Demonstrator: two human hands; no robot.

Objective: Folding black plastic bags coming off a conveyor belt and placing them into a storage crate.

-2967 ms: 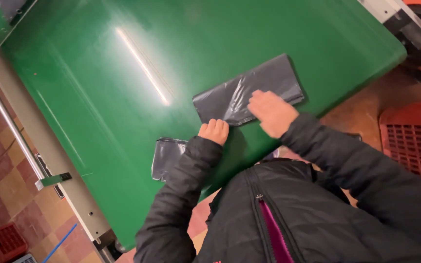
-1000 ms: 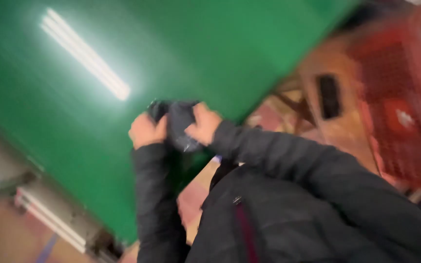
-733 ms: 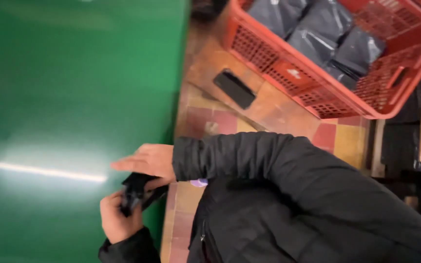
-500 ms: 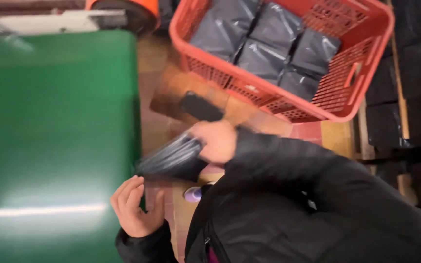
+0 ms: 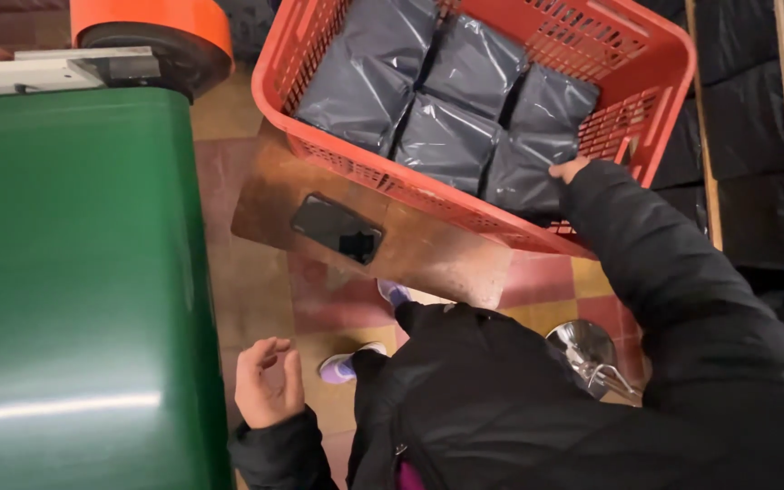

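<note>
My right hand [image 5: 570, 170] reaches into a red plastic crate [image 5: 660, 54] and touches the near-right dark grey plastic-wrapped packet [image 5: 524, 181]. My black sleeve covers most of that hand, so its grip is not visible. Several similar packets [image 5: 365, 77] lie flat side by side in the crate. My left hand [image 5: 267, 383] hangs open and empty beside the edge of the green table [image 5: 74, 272], palm up with fingers loosely curled.
A black phone [image 5: 338, 229] lies on a brown board [image 5: 446, 259] under the crate's near side. An orange-and-black roller [image 5: 151, 32] sits at the table's far end. Dark stacked bundles [image 5: 746, 136] stand to the right. A shiny metal stool base [image 5: 587, 349] stands on the tiled floor.
I have turned from the green table to the crate. My right hand carried the folded packet over and into the crate. My left hand let go and dropped open beside the table.
</note>
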